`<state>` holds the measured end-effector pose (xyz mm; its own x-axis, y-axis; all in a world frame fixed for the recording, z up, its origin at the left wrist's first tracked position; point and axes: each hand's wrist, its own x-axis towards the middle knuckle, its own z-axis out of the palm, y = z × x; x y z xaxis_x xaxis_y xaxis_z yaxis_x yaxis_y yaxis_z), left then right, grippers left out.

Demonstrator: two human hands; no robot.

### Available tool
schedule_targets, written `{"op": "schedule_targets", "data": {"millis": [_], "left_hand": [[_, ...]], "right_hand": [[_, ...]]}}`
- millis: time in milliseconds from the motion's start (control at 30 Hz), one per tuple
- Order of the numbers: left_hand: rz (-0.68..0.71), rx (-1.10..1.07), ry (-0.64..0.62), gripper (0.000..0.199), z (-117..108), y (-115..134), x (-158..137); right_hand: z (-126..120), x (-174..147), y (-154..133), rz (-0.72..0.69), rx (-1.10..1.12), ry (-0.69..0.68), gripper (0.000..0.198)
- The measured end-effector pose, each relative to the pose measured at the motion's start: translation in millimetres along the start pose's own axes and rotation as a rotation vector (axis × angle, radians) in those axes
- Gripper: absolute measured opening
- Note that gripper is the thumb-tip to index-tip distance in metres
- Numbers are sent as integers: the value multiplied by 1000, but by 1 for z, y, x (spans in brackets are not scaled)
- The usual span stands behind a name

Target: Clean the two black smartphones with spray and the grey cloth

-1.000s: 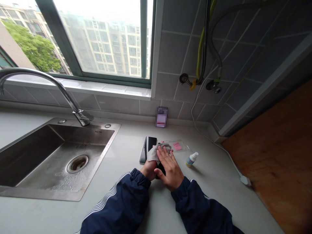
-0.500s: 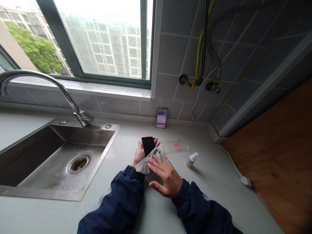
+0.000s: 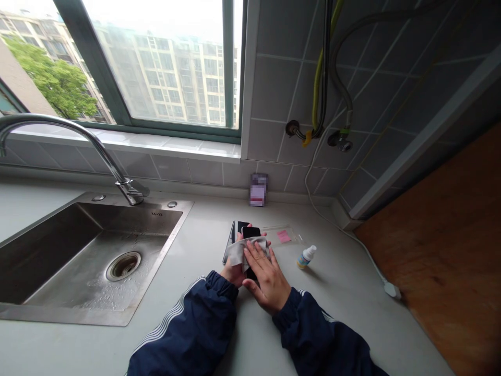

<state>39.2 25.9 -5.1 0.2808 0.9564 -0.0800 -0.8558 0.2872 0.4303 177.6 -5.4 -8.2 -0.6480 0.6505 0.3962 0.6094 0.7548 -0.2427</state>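
My left hand (image 3: 231,272) is wrapped around a black-screened smartphone (image 3: 251,233), its fingertips showing along the far right edge. A light grey cloth (image 3: 236,253) lies across the middle of the screen, leaving the top and a bit of the lower part bare. On the cloth rests my right hand (image 3: 266,279), palm down, fingers stretched out flat and the thumb apart. Partly hidden behind my left hand, a dark flat object with a pale edge (image 3: 229,245) lies on the counter. The spray bottle (image 3: 306,257) with a white cap stands right of my hands.
A clear flat tray or case (image 3: 294,236) with a pink slip (image 3: 284,236) lies behind the bottle. A blurred purple packet (image 3: 258,190) leans on the wall. Left is the steel sink (image 3: 129,317) with its faucet (image 3: 97,143); a white cable (image 3: 362,243) trails along the right.
The phone and my left hand have shifted right and nearer, uncovering the dark flat object. The cloth now lies across the screen's middle under my right fingers.
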Motion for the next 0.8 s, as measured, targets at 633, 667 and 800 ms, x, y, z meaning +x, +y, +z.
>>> {"op": "schedule_targets", "data": {"millis": [633,667,800], "left_hand": [[-148,247,117,52,5,-19,-2],[-114,234,108,52,6,-16,-2],[48,137,-14,60,8,-1,-3]], "right_hand": [[-1,4,18,150,10,152,74],[0,3,16,127,11,137,74],[0,2,4,27,20,57,74]]}}
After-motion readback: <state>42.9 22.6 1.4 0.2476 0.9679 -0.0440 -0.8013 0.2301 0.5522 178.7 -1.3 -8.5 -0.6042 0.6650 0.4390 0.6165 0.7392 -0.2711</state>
